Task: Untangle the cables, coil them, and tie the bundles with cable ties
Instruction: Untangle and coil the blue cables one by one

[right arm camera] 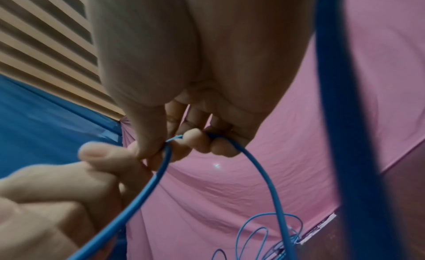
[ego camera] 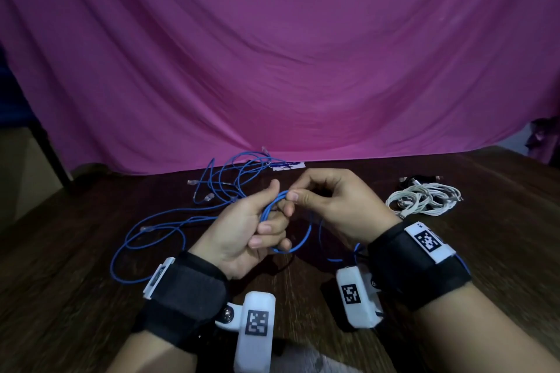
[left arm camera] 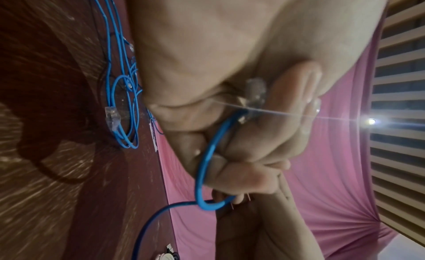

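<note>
Fingers [ego camera: 268,228] hide blue cable [ego camera: 304,239] plug, seemingly.

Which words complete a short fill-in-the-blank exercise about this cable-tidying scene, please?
1. Both hands hold a cable coloured ____.
2. The left hand and right hand work above a table made of ____.
3. The bundle of white cables lies on the person's ____ side.
4. The cloth hanging behind the table is ____.

Missing words: blue; wood; right; pink

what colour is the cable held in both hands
Blue; the thin blue cable between the left hand and right hand shows best in the head view.
</note>
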The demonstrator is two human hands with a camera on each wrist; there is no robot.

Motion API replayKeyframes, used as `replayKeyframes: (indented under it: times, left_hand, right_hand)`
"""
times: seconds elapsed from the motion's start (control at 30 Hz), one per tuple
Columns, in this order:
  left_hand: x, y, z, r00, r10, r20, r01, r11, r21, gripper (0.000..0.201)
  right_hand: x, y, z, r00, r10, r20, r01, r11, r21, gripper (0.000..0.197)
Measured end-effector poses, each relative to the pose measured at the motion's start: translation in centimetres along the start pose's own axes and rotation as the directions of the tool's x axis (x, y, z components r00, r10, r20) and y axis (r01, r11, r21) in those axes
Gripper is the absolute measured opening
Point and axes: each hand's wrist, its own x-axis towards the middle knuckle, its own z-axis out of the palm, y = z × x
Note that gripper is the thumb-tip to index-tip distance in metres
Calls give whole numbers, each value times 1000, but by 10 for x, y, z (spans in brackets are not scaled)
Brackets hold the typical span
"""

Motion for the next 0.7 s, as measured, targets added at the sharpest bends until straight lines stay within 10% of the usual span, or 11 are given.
replayKeyframes:
  times: [0.5,0.7]
  left_hand:
    - [1,3,-3,998,57,-27,-62,976,-211,35]
    - [-1,15,-19,958,261,-115,-285,876,-388,38]
  right_hand:
    - [2,4,3,995,72,-75,-65,993,99,23]
    - [-2,8,10,972,201,119,-196,979,-49,15]
